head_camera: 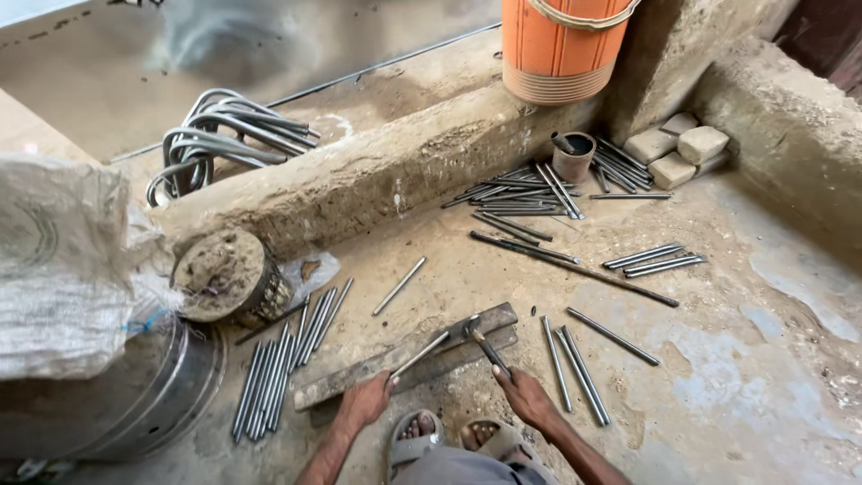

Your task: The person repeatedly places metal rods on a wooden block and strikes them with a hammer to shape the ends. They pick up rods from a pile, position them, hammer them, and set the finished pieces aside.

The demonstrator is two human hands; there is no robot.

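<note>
Head view: left hand (366, 401) grips a rod (420, 355) on the plank (404, 356); right hand (528, 395), at 3 o'clock, holds a hammer (483, 346), fingers shut tight.

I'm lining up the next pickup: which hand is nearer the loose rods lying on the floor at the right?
Right. The right hand, gripping the hammer, sits just beside those loose rods. The left hand holds a rod on the flat bar, farther away.
</note>
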